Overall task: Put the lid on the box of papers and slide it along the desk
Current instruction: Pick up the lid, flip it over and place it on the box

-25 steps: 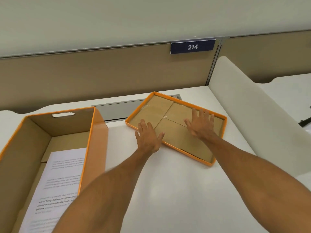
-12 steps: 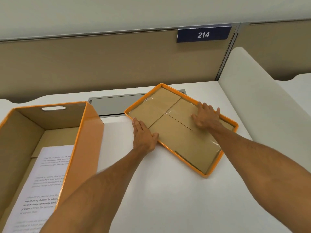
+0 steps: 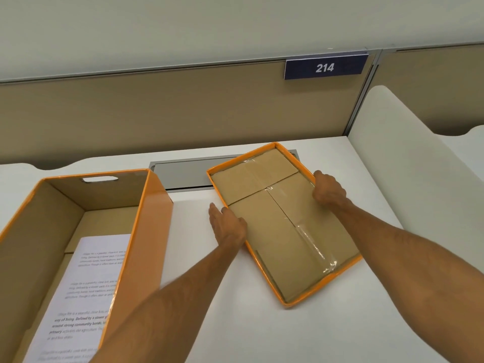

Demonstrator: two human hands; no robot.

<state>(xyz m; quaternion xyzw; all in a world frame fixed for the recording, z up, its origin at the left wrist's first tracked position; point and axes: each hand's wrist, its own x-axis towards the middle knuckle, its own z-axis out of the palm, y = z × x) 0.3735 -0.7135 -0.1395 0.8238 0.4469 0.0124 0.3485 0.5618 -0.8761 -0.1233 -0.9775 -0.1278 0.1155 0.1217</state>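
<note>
Since the earlier frame, both our hands have left the lid's brown inner face for its long rims, and the lid has turned more end-on to us. Our right hand (image 3: 328, 191) curls over the far long rim, its grip closed on the lid (image 3: 277, 226); our left hand (image 3: 229, 226) lies flatter against the near long rim, and we cannot tell whether its fingers have closed under the edge. The lid lies upside down on the white counter (image 3: 262, 334), to the right of the open orange box (image 3: 154, 231), which holds printed papers (image 3: 86, 297). We judge the lid light and fairly stiff taped cardboard, with a glossy orange skin that may slip. Holding the two long rims near their middles should let us lift, flip and lower it squarely without twisting.
</note>
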